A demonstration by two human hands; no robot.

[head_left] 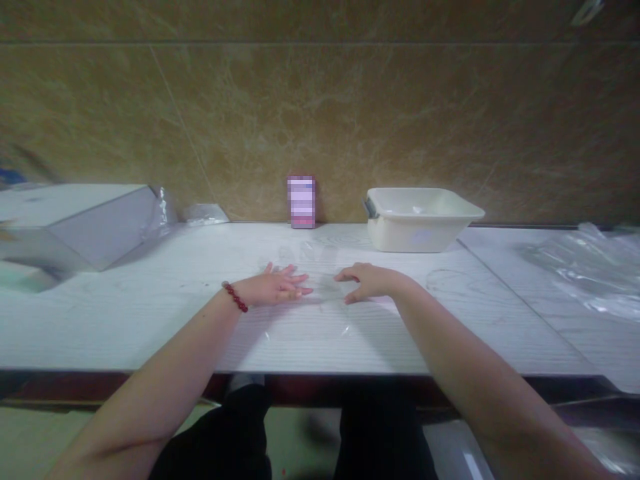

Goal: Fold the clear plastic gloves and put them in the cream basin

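A clear plastic bag (pixel 320 303) lies flat on the white table (pixel 150 320) in front of me, hard to see against the surface. My left hand (pixel 275 287), with a red bead bracelet on the wrist, lies flat on the bag's left part with fingers stretched out. My right hand (pixel 365 280) rests on the bag's right part, its fingers curled down with the tips pressing the plastic. The two hands are a short gap apart.
A cream plastic basin (pixel 420 217) stands at the back right by the marble wall. A small pink box (pixel 301 201) stands against the wall. A grey-white box (pixel 75 223) sits at the left. Crumpled clear plastic (pixel 585 267) lies far right.
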